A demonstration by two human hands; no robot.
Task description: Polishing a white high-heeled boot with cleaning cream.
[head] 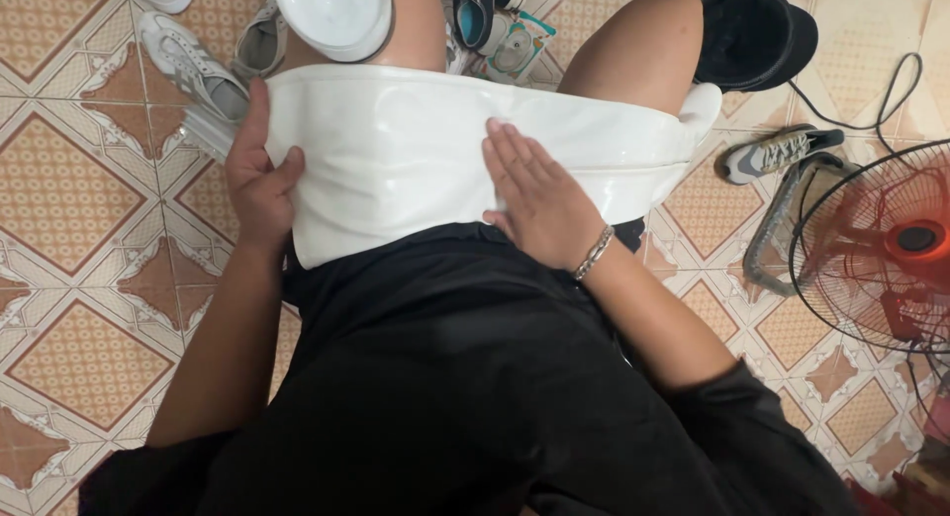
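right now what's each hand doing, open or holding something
Left hand: closed, gripping the left edge of the white glossy sheet on the lap.
Right hand: open, flat, palm down on the sheet, holding nothing.

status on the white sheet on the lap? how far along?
Done: the glossy white sheet already lies across both knees, fairly flat. In hand: the left hand grips its left edge, and the right hand presses flat on its middle. Left: the far right end bunches over the knee, not yet smoothed. Shoes lie on the tiled floor.
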